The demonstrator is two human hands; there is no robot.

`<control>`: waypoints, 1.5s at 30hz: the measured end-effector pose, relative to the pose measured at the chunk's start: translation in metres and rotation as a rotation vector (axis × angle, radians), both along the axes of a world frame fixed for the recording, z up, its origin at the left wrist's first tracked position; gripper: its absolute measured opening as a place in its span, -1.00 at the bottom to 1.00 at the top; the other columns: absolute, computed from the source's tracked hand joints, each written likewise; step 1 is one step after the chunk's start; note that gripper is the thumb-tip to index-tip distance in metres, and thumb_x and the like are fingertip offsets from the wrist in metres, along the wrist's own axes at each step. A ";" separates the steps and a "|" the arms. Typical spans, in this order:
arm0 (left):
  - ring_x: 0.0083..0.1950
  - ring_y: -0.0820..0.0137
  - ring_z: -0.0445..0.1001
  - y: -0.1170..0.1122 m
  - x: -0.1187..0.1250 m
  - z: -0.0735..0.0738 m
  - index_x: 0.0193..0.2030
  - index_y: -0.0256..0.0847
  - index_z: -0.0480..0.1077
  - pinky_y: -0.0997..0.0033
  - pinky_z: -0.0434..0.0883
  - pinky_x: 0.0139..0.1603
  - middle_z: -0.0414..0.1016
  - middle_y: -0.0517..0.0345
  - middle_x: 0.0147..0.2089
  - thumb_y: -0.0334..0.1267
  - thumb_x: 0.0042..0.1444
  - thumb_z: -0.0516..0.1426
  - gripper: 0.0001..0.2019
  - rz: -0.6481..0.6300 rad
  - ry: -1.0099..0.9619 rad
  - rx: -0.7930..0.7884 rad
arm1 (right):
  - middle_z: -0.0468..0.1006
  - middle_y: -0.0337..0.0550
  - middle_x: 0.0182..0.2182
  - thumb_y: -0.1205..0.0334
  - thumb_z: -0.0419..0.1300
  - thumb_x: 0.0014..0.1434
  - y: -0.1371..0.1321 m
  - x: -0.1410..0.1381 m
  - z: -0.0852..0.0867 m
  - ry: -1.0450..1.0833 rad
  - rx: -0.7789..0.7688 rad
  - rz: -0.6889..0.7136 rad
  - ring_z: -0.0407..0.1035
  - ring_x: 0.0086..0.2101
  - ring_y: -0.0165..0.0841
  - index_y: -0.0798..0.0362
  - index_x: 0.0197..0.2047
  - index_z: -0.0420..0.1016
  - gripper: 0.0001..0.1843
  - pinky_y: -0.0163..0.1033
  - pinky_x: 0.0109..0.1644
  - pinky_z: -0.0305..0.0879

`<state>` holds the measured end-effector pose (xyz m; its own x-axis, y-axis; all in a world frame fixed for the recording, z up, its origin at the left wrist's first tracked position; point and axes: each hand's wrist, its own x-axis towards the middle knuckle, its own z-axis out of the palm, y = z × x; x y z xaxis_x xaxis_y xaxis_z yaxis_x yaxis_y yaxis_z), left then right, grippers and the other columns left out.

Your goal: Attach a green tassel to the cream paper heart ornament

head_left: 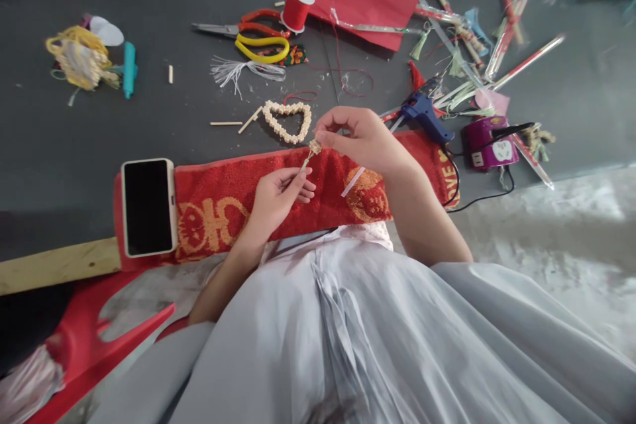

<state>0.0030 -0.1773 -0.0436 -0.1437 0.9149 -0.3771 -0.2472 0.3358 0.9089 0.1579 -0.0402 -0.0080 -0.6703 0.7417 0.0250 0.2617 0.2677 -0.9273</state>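
My right hand (pixel 358 138) pinches a small beige charm (pixel 315 146) between thumb and fingertips, above the red towel's upper edge. From the charm a short pale tassel (pixel 305 163) runs down to my left hand (pixel 282 196), whose thumb and forefinger close on it; the other fingers curl loosely. How the tassel joins the charm is too small to make out. Just beyond my hands lies a heart-shaped ring of beige beads (pixel 268 120) with a red thread loop at its top. Two thin wooden sticks (pixel 226 124) rest left of the heart.
A red patterned towel (pixel 223 179) covers the table's near edge, with a white-framed phone (pixel 148 207) on its left end. Pliers (pixel 261 46) and a red thread spool (pixel 298 5) lie farther back. On the right are a blue glue gun (pixel 426 116), its cable and a purple power socket (pixel 491 142).
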 end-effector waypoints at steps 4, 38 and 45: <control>-0.35 0.44 0.62 -0.002 -0.001 -0.001 -0.11 -0.28 0.60 0.46 0.58 -0.29 0.66 0.07 -0.32 0.17 0.04 0.36 -0.48 0.000 0.096 0.047 | 0.59 -0.09 -0.27 0.03 0.25 0.22 -0.004 0.002 0.005 -0.002 -0.017 0.003 0.38 -0.27 -0.42 0.14 -0.28 0.54 -0.71 -0.29 -0.21 0.30; -0.51 0.55 0.23 0.001 -0.011 0.003 0.02 -0.20 0.54 0.49 0.22 -0.43 0.48 0.31 -0.41 -0.01 0.06 0.32 -0.56 -0.038 0.593 0.134 | 0.52 -0.22 -0.40 0.14 0.21 0.24 -0.010 -0.006 0.001 -0.120 -0.059 0.195 0.32 -0.38 -0.48 0.09 -0.33 0.48 -0.81 -0.31 -0.25 0.25; -0.51 0.56 0.22 0.001 -0.014 0.007 -0.07 -0.20 0.56 0.49 0.20 -0.42 0.33 0.38 -0.51 -0.06 0.06 0.31 -0.65 -0.027 0.560 0.156 | 0.56 -0.17 -0.35 0.08 0.21 0.22 -0.013 -0.007 0.001 -0.094 -0.062 0.210 0.38 -0.34 -0.43 0.10 -0.31 0.49 -0.77 -0.28 -0.21 0.30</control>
